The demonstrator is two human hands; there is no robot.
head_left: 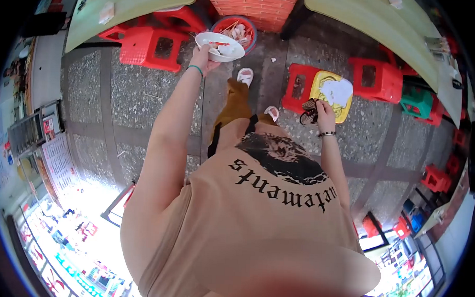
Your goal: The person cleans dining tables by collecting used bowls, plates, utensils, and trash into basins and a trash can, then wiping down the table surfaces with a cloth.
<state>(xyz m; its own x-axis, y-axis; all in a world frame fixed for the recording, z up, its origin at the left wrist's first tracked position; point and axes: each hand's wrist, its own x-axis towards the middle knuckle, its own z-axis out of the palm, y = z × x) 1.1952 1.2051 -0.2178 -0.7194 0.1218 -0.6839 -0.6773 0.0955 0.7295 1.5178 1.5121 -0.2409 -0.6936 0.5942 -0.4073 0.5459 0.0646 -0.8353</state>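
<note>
left grip [203, 58] holds bowl [234, 52] partly hiding bin [254, 33]; red stool [139, 46] near.

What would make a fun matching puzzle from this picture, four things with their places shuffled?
1. bowl
2. round tub
3. green band
4. dark item

A. around the left wrist
B. held by the right hand
C. held by the left hand
D. standing by the brick wall

Pairs: 1-C, 2-D, 3-A, 4-B

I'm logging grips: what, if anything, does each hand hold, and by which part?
Left hand: white bowl, by its near-left edge. Right hand: dark brown item, gripped part unclear.
</note>
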